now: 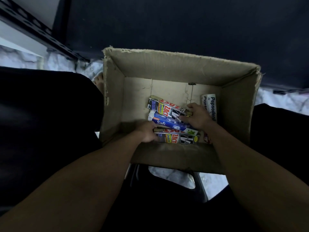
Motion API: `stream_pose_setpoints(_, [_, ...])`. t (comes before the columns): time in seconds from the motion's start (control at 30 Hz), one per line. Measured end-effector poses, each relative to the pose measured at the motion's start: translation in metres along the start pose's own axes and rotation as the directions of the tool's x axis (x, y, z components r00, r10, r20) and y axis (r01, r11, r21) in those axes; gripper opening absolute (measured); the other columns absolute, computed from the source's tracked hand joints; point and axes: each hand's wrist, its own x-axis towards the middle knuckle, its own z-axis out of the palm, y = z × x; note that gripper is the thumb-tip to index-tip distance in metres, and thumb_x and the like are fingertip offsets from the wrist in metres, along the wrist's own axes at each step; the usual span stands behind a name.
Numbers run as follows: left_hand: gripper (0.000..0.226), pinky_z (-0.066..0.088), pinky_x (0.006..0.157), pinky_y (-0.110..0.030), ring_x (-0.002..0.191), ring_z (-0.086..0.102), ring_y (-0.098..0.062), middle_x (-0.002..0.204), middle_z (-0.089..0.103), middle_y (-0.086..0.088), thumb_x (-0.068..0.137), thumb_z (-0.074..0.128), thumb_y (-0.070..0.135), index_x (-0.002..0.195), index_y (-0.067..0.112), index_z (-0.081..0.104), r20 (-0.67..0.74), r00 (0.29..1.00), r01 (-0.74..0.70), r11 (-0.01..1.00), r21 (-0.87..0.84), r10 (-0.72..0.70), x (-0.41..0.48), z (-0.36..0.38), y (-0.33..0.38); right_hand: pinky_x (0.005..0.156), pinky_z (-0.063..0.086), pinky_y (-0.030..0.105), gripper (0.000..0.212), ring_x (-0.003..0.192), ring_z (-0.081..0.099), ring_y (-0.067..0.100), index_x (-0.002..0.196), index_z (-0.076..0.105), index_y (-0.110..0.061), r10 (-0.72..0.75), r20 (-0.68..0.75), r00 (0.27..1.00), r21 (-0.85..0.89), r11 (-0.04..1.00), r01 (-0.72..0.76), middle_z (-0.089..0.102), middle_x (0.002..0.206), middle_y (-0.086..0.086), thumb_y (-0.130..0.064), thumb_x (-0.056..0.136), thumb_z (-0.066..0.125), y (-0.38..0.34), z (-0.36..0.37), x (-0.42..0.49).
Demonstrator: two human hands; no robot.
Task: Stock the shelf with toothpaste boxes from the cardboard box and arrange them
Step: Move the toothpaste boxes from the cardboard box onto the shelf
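An open cardboard box (167, 64) sits on the floor below me with several toothpaste boxes in its bottom. Both my hands reach inside. My left hand (148, 132) grips the left end of the near black Zact box (179, 138). My right hand (198, 116) closes on the right end of the far black Zact box (163, 107). Between the two lies a blue and white Safi box (167, 123). A white Pepsodent box (211, 104) leans against the right wall, partly behind my right hand.
A black metal shelf upright with holes (33, 29) and a white shelf board (15, 41) are at the upper left. A dark wall fills the top. My dark-clothed legs flank the box on the pale floor (175, 179).
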Motion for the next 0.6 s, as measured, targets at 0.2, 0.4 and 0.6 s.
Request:
stream_pose_setpoints(0.2, [0.042,0.053,0.091,-0.041,0.098,0.065,-0.020,0.110,0.068,-0.002,0.064,0.090,0.029,0.095,0.025,0.061,0.025,0.999,-0.037,0.997,-0.074,0.039,-0.013,-0.018,0.006,0.070,0.051,0.028,0.047,0.101,0.060,0.022,0.117,0.058,-0.017,-0.072,-0.027,0.997,0.090,0.993,0.074,0.059,0.121,0.007,-0.032,0.078,0.081,-0.011,-0.006,-0.012])
stream_pose_setpoints(0.4, [0.039,0.061,0.062,-0.038,0.079,0.065,-0.023,0.097,0.062,-0.006,0.075,0.078,-0.001,0.086,0.022,0.049,-0.135,0.984,-0.153,0.951,-0.269,0.120,-0.054,-0.059,0.034,0.069,0.043,0.025,0.044,0.082,0.063,0.021,0.111,0.062,-0.010,-0.108,-0.138,0.985,0.111,0.986,0.123,0.067,0.090,0.005,-0.036,0.080,0.080,-0.039,-0.031,-0.046])
stream_pose_setpoints(0.6, [0.041,0.056,0.071,-0.039,0.096,0.066,-0.034,0.102,0.068,-0.007,0.068,0.084,0.003,0.085,0.024,0.053,-0.273,0.912,-0.321,0.947,-0.008,0.307,-0.106,-0.113,0.058,0.091,0.050,0.031,0.043,0.100,0.066,0.021,0.113,0.067,-0.017,-0.242,-0.283,0.928,0.079,0.959,0.274,0.072,0.106,0.002,-0.039,0.079,0.080,-0.084,-0.075,-0.090])
